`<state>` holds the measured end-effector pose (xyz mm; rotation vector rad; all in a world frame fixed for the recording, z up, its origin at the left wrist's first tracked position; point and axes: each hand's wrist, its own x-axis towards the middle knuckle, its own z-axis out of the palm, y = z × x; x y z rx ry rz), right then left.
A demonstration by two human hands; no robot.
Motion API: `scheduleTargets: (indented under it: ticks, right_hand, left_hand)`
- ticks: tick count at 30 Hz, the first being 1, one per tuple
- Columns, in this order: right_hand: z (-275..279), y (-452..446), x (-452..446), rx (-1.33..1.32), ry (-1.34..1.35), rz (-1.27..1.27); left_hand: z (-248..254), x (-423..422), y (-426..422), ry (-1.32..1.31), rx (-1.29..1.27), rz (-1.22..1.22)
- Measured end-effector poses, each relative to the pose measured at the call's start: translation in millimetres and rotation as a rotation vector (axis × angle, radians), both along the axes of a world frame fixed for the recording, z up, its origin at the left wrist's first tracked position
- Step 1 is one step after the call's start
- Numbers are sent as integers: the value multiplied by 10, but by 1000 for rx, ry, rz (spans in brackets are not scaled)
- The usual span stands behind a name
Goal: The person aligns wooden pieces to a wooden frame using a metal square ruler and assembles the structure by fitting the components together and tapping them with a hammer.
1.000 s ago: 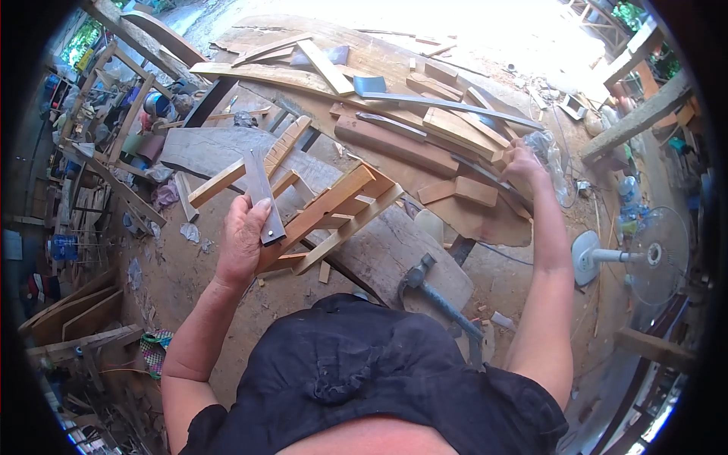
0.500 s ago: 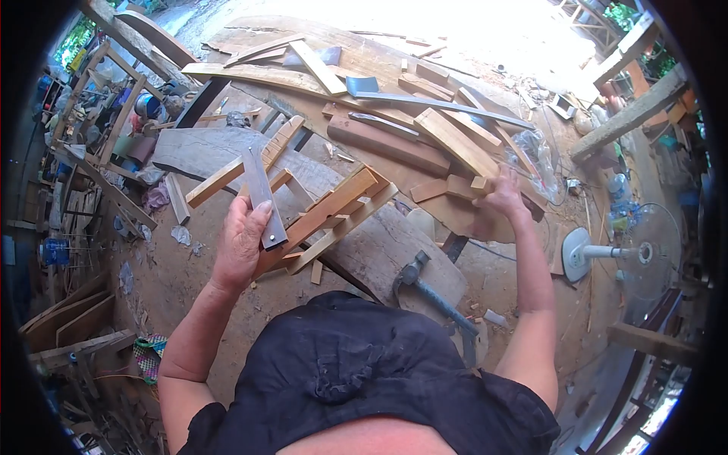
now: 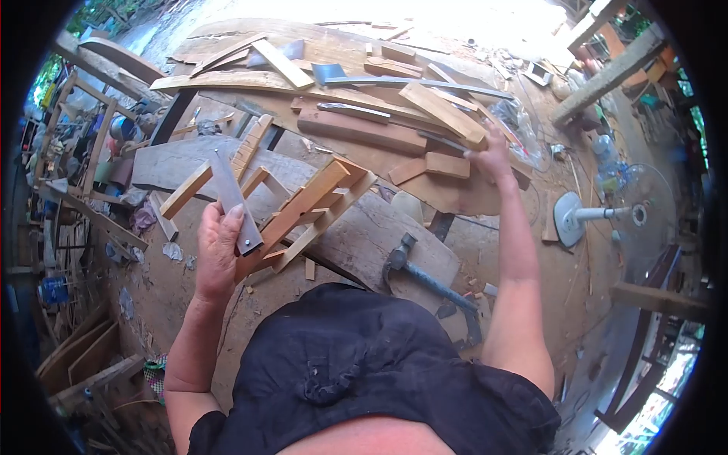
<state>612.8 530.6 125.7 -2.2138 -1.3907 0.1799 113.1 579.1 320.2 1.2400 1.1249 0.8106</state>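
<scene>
My left hand [image 3: 218,254] is closed round a flat grey metal bar [image 3: 230,201] with a rivet near its lower end, thumb pressed on its face. Close beside it leans a small wooden frame [image 3: 303,212] of joined slats; whether my fingers also touch it is hidden. My right hand [image 3: 493,158] reaches far out to the right, fingers closed by the end of a light plank [image 3: 444,114]. A thin dark stick [image 3: 442,141] runs left from these fingers and seems gripped; its kind is unclear. Reddish wood blocks [image 3: 447,165] lie just below.
A hammer [image 3: 425,274] lies near my body on a worn board [image 3: 356,235]. Planks and offcuts, among them a thick brown beam [image 3: 360,130], are heaped ahead. A white fan [image 3: 570,220] stands at the right. Clutter lines the left side.
My right hand has moved up and away from the small blocks, and a thin dark stick now shows at its fingers. The view has shifted slightly; my left hand keeps its hold on the metal bar.
</scene>
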Motion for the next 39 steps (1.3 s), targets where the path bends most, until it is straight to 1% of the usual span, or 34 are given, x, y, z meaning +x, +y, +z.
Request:
scheduleTargets:
  ticks: [1, 2, 4, 7, 8, 10, 11, 12, 14, 15, 17, 18, 20, 24, 26, 27, 29, 33, 35, 36, 38, 39]
  right_hand:
    - [94, -39, 27, 281, 277, 2]
    - [180, -92, 144, 277, 278, -8]
    - [300, -244, 477, 176, 606, -206]
    - [440, -525, 586, 239, 610, -226]
    - [370, -626, 637, 237, 605, -236]
    - [68, -804, 735, 69, 750, -256]
    - [-8, -891, 695, 67, 681, -184]
    - [-91, -945, 638, 67, 682, -186]
    - [-263, -989, 511, -134, 270, -111]
    - [-337, -981, 431, -132, 275, -111]
    - [-468, -935, 271, -193, -139, -200]
    - [-505, -907, 220, -190, -134, -199]
    - [-551, -852, 150, -217, -289, -258]
    - [-583, -799, 154, -145, -228, -224]
    - [-553, -788, 153, -48, -202, -101]
    - [-517, -796, 146, -50, -203, -100]
    - [-407, -829, 130, -185, -152, -131]
    - [-293, -1004, 280, -248, -83, -118]
    - [-260, -1104, 374, -88, 427, -47]
    - [-70, -1109, 302, -92, 427, -47]
    - [306, -1151, 182, -273, 882, -162]
    - [269, -1213, 217, -236, 934, -156]
  left_hand:
    - [8, -4, 2, 28, 10, 0]
    - [16, -11, -2, 57, 20, 1]
    - [29, -7, -7, 65, 19, -10]
    - [0, 4, 2, 63, 31, -24]
    - [-11, 1, 7, 59, 46, -19]
    - [-17, 11, 12, 64, 43, -25]
    - [-14, 23, 13, 57, 46, -14]
    - [-15, 29, 10, 53, 50, -3]
    - [-10, 32, 22, 58, 41, -5]
    - [-5, 34, 26, 64, 32, -6]
    - [9, 55, 30, 73, 41, -13]
    - [15, 65, 34, 76, 49, -20]
    - [15, 63, 39, 87, 48, -23]
    - [43, 64, 42, 103, 34, -39]
    - [26, 50, 45, 94, 42, -41]
    - [15, 38, 45, 89, 49, -46]
    - [-4, 13, 56, 89, 49, -42]
    - [-5, -8, 72, 63, 17, -28]
    - [45, 25, 70, 64, 0, -19]
    - [57, 38, 74, 65, -12, -11]
    - [53, 24, 106, 43, -34, -39]
    - [53, 18, 126, 21, -52, -67]
